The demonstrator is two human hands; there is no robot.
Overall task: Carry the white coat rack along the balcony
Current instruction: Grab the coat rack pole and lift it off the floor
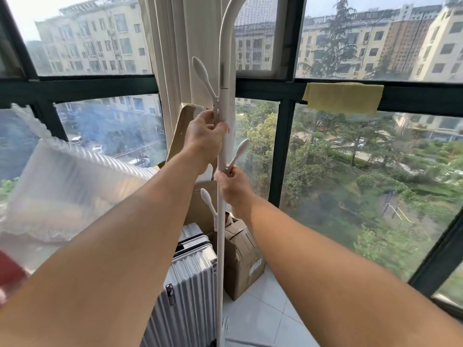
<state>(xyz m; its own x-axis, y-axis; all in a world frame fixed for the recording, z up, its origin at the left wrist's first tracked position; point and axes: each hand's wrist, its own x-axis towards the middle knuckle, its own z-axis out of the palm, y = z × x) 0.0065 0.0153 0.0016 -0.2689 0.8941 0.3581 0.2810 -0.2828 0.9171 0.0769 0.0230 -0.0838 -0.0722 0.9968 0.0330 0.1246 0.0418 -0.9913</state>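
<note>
Upright, coat rack (223, 151) gripped by left hand (204, 139) and right hand (233, 186), suitcase (185, 284), cardboard box (241, 256) just behind.

Head view, forward, near window (350, 146)

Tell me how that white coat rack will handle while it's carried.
The coat rack looks thin and tall, so probably light but top-heavy and prone to swaying. Its side pegs may snag the curtain. Left hand and right hand grip at separate heights, which should steady it.

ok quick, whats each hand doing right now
left hand: closed around the white coat rack pole, upper grip.
right hand: closed on the same pole lower down, just under a peg.
</note>
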